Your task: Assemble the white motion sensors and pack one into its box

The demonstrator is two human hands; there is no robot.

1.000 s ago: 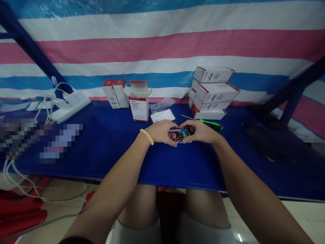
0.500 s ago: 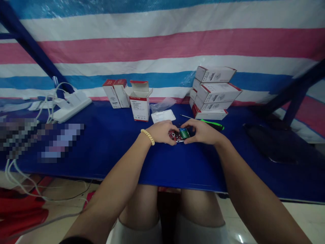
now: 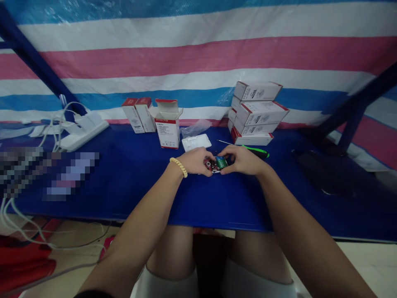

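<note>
Low over the blue table, my left hand (image 3: 198,160) grips the left side of a small device with a red circuit board (image 3: 209,164) in a white shell. My right hand (image 3: 240,160) has its thumb and fingers around a green and blue battery (image 3: 221,162) at the device's right end. Whether the battery is fully seated I cannot tell. A white plastic cover (image 3: 196,142) lies just behind my left hand. Behind my right hand is a screwdriver with a green and black handle (image 3: 257,151), its shaft pointing left.
An open carton (image 3: 168,132) stands behind the cover, beside two closed white-and-red cartons (image 3: 138,116). Several more cartons (image 3: 259,114) are stacked at the back right. A clear plastic bag (image 3: 196,128) lies between them. A white power strip (image 3: 83,134) with cables sits left; a dark flat object (image 3: 322,171) lies right.
The view has shifted slightly, so everything sits a little further left. Both hands keep their places on the device and battery, with only a slight shift of the right fingers.
</note>
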